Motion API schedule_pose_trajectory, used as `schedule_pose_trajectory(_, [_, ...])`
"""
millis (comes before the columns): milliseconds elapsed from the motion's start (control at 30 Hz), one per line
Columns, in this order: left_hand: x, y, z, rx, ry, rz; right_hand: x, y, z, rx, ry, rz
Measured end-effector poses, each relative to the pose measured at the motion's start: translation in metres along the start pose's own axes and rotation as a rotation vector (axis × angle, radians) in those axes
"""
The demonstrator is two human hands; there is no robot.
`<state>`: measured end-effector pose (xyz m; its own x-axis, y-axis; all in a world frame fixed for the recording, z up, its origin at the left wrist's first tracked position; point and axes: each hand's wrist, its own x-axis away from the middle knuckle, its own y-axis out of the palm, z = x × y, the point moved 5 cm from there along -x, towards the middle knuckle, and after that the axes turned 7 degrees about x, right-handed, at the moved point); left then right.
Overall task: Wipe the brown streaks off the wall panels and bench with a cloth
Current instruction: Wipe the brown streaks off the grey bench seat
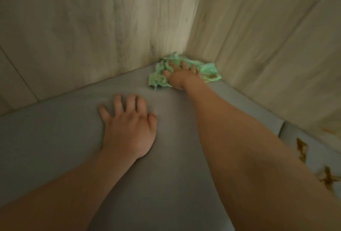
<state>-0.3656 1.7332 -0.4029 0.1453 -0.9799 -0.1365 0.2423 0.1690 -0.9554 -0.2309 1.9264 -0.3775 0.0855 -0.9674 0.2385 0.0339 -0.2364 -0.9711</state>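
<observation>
A crumpled green cloth, stained brown at its right edge, lies on the grey bench in the corner where two light wood wall panels meet. My right hand presses down on the cloth with spread fingers, arm stretched far forward. My left hand rests palm down on the bench cushion, fingers spread, holding nothing. Brown streaks mark the bench cushion at the lower right, and a fainter brown smear shows on the right wall panel just above them.
A seam splits the bench into two cushions at the right. The wall panels close in the bench at the back and on the right.
</observation>
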Motion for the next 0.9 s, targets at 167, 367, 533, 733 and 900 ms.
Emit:
schedule_pose_trajectory(167, [0.000, -0.001, 0.002, 0.019, -0.011, -0.007, 0.020, 0.012, -0.045, 0.037, -0.343, 0.113])
schedule_pose_trajectory(367, [-0.001, -0.001, -0.002, 0.000, -0.011, -0.018, -0.039, -0.003, -0.003, -0.054, -0.047, 0.078])
schedule_pose_trajectory(533, [-0.001, 0.002, -0.002, 0.011, 0.012, -0.027, -0.039, 0.003, 0.044, -0.067, 0.039, 0.048])
schedule_pose_trajectory(733, [0.002, -0.003, 0.002, 0.050, 0.003, -0.042, 0.002, 0.032, 0.144, -0.006, 0.109, 0.027])
schedule_pose_trajectory(900, [0.003, -0.004, 0.000, 0.054, -0.007, -0.047, 0.071, 0.047, 0.196, 0.001, 0.200, -0.006])
